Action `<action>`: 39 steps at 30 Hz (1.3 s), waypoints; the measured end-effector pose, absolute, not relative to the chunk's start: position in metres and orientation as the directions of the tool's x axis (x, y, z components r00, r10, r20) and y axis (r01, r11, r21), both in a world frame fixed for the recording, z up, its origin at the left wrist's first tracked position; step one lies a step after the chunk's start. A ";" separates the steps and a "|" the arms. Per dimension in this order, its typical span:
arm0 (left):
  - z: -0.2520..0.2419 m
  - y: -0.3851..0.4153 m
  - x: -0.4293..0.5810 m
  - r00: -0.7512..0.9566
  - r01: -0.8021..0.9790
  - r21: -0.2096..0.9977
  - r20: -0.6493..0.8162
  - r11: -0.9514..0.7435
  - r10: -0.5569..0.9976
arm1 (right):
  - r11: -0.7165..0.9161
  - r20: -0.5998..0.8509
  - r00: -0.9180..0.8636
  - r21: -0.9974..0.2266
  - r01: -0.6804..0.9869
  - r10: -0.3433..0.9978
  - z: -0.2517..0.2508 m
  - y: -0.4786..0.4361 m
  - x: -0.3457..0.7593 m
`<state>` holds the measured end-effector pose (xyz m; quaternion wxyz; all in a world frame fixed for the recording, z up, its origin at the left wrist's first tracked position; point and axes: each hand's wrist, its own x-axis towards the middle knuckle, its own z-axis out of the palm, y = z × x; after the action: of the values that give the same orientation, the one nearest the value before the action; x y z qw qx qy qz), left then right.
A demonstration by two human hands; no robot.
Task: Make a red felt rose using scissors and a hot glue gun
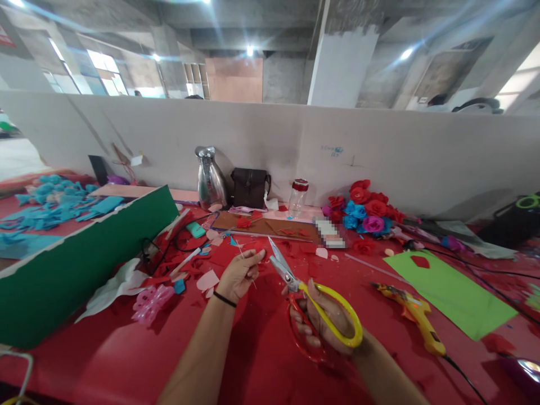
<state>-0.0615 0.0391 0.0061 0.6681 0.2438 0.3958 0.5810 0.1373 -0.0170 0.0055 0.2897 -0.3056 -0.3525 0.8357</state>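
My left hand (pixel 240 275), with a black band at the wrist, pinches a thin pale stick (pixel 240 247) and what looks like a small red piece (pixel 258 248) at the fingertips. Just right of it, my right hand (pixel 323 318) grips scissors (pixel 289 277) with one yellow and one red handle. Their blades point up and to the left, close to the left fingertips, and look nearly closed. Both hands are above the red tabletop (pixel 253 360).
A yellow glue gun (pixel 415 315) lies right of the scissors beside a green sheet (pixel 455 298). Paper flowers (pixel 371 208), a jar (pixel 298 197), a dark bag (pixel 250 187) and a metal jug (pixel 210 180) stand behind. A green panel (pixel 93 264) is at left.
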 end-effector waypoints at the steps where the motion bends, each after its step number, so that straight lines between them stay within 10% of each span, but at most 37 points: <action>1: 0.006 0.039 -0.061 0.014 -0.586 0.785 -0.242 0.204 0.970 | -0.581 -0.301 -0.646 -0.767 -0.273 0.701 0.005 -0.017 0.137; 39: 0.010 0.036 -0.062 0.085 -0.432 0.886 -0.144 0.167 0.986 | -0.638 -0.316 -0.704 -0.728 -0.250 0.636 0.002 -0.014 0.137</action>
<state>-0.0617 0.0364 0.0098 0.6505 0.3456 0.4004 0.5451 0.1367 -0.0137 0.0019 0.2579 -0.2852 -0.3383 0.8589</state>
